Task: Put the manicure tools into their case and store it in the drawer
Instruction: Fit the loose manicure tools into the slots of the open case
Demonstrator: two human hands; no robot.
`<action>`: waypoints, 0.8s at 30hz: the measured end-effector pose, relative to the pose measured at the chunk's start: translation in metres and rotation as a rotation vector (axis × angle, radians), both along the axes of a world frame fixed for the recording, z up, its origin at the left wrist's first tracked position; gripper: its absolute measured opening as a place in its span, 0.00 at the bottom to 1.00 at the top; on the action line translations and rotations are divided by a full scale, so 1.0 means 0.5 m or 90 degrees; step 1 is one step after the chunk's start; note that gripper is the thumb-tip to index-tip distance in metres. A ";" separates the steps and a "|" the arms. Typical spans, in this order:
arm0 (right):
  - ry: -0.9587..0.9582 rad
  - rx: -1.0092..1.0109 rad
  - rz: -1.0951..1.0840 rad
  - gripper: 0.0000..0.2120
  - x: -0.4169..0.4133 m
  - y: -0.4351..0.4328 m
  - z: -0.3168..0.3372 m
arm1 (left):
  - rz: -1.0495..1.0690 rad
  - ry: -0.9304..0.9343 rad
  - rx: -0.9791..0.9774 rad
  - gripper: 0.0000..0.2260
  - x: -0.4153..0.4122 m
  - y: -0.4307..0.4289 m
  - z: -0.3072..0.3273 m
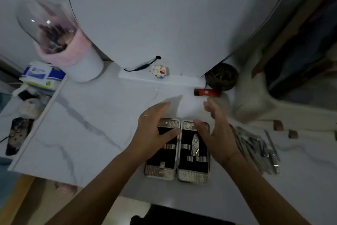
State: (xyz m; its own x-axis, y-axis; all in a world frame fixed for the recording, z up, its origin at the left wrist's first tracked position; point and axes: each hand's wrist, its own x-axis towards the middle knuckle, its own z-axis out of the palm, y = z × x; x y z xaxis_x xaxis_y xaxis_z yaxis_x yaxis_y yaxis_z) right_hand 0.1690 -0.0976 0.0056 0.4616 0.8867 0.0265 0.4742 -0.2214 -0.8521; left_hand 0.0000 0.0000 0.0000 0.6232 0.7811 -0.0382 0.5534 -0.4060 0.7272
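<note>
The manicure case [184, 176] lies open flat on the white marbled table [87, 126], two halves with black lining and silvery trim. One metal nail clipper [196, 142] sits in the right half. My left hand [154, 130] rests on the upper part of the left half, fingers spread, a ring on one finger. My right hand [217, 133] hovers over the right edge of the case, fingers apart, holding nothing. A pile of several loose metal manicure tools [255, 150] lies on the table just right of my right wrist. No drawer is visible.
A red rectangular object [207, 92] and a dark woven bowl [221, 77] sit behind the case. A pink-and-white jar with a clear dome [60, 42] stands at the back left. A mirror base with a small toy figure [160, 71] is at the back. A boxed shelf [36, 77] sits left.
</note>
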 end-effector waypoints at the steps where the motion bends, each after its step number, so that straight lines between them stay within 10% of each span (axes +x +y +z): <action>1: 0.014 0.010 -0.007 0.33 -0.003 -0.003 -0.017 | -0.005 -0.025 0.014 0.34 -0.003 0.003 -0.014; 24: -0.209 -0.001 -0.193 0.03 0.043 -0.202 -0.068 | -0.192 -0.009 0.192 0.44 -0.026 -0.006 -0.109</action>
